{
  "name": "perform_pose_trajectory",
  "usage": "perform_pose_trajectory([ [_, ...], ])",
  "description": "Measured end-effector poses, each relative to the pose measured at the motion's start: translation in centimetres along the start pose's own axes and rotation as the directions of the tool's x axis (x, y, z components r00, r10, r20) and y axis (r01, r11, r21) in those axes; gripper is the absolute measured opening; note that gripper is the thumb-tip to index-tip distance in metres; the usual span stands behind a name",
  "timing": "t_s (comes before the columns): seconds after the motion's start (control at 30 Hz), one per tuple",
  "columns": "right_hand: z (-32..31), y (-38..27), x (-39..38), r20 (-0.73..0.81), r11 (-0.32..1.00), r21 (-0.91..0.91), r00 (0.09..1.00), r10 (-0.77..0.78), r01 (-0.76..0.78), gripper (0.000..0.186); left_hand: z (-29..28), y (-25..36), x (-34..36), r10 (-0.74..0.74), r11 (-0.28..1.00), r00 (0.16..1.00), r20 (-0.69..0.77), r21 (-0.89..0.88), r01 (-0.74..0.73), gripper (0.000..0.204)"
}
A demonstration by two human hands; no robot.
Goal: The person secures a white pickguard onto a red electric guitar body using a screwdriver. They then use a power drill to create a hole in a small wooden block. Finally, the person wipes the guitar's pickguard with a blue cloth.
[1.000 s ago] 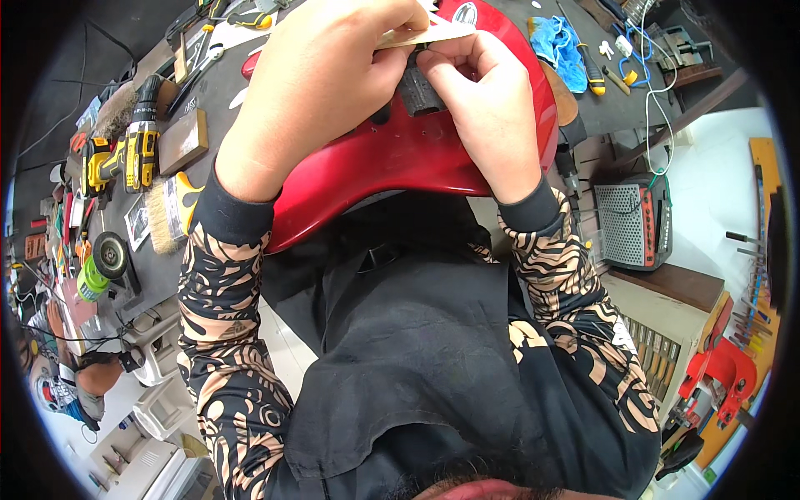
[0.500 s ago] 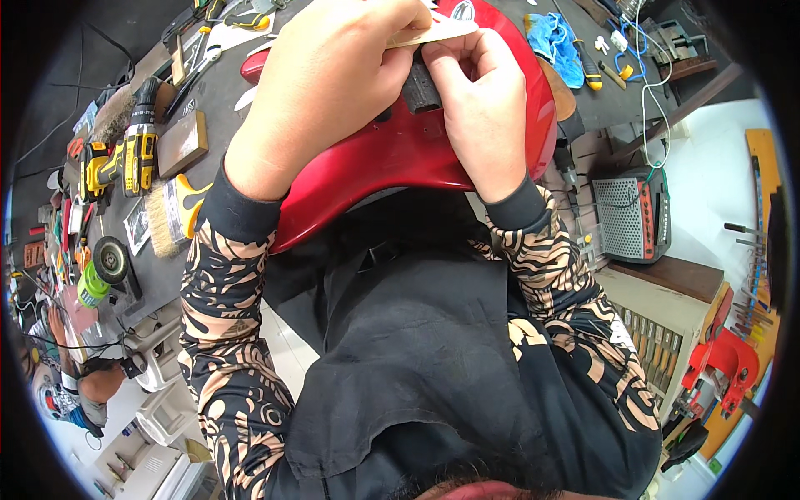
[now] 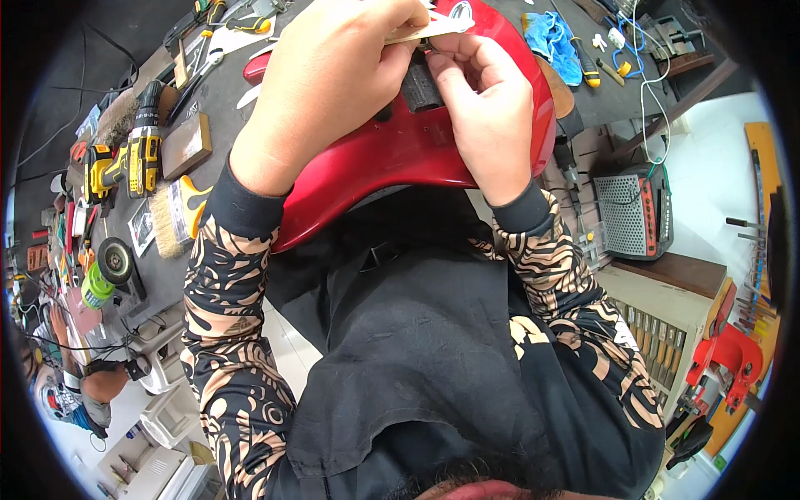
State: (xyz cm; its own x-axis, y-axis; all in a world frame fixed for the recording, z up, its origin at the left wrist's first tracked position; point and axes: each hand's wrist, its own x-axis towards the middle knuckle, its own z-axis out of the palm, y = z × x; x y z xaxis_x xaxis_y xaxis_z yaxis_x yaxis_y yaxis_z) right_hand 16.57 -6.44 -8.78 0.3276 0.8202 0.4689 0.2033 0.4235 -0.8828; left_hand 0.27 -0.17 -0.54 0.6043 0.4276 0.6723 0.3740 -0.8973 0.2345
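Hands, two: left hand (image 3: 337, 75) pinching thin cream plate (image 3: 437, 28), one; right hand (image 3: 497, 112), thumb and forefinger bent close beside plate, whether gripping cannot tell. Glossy red guitar-shaped body (image 3: 375, 171), one, beneath both. Progress, judged midway: done, dark rectangular recess (image 3: 424, 90), one, uncovered; outstanding, plate unseated. Nearby: yellow-and-black cordless drill (image 3: 143, 152), one.

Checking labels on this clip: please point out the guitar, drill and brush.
Guitar (image 3: 396, 157): head view, glossy red body.
Drill (image 3: 143, 157): head view, yellow-black housing.
Brush (image 3: 165, 221): head view, pale bristles.
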Motion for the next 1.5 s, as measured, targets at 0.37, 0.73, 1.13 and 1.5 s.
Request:
perform_pose_trajectory([
  [0.37, -0.1, 0.2, 0.1, -0.011, 1.0, -0.026, 1.0, 0.014, -0.014, 0.018, 0.0, 0.3, -0.1, -0.016, 1.0, 0.999, -0.034, -0.002, 0.016, 0.011],
  [0.73, 0.0, 0.1, 0.6, -0.002, 0.992, -0.119, 0.999, -0.048, 0.048, 0.017, 0.2, 0.3, -0.1, -0.032, 0.999, 0.999, -0.039, 0.0, 0.032, 0.012],
  [1.13, 0.0, -1.3, 1.1, 0.035, 0.992, -0.119, 0.999, 0.04, -0.035, 0.017, 0.5, 0.1, -0.3, -0.001, 1.0, 1.0, -0.027, -0.018, 0.0, 0.012],
  [1.5, 0.8, -1.7, 0.5, -0.033, 0.995, -0.001, 0.994, 0.1, -0.1, 0.019, -0.1, 1.0, -0.1, 0.038, 0.991, 0.995, 0.089, 0.127, -0.049, 0.018],
])
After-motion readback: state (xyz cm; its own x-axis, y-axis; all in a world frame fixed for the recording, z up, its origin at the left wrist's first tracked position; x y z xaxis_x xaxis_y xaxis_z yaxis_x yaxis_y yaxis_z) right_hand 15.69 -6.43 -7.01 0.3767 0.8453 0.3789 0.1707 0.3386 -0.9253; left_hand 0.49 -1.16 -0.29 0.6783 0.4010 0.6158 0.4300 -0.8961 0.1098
